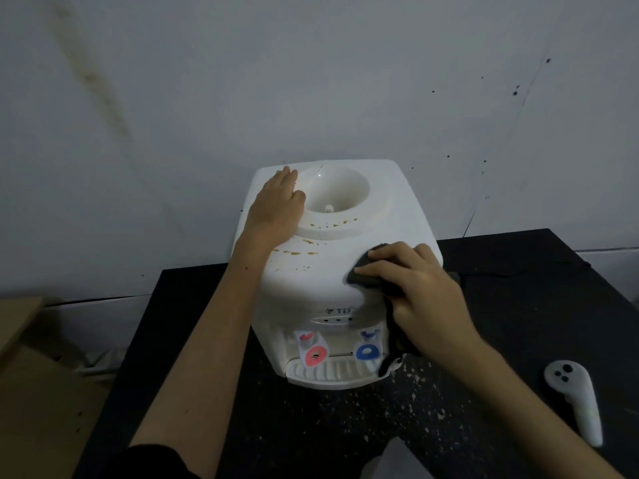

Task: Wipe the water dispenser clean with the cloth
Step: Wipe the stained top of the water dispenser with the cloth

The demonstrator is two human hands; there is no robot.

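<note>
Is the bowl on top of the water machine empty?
Empty of any bottle: the bowl of the water dispenser sits open, showing its small centre spike. Water inside: cannot tell.

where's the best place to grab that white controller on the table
Grip the controller around its long narrow handle, near the middle, coming from above with the fingers across its width. It lies flat on the table, apart from the dispenser, with its wider button head at the far end.

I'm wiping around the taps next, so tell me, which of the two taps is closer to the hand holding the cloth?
The blue tap, on the dispenser's right front. It sits just beside the right hand and the dark cloth; the red tap is farther left.
</note>
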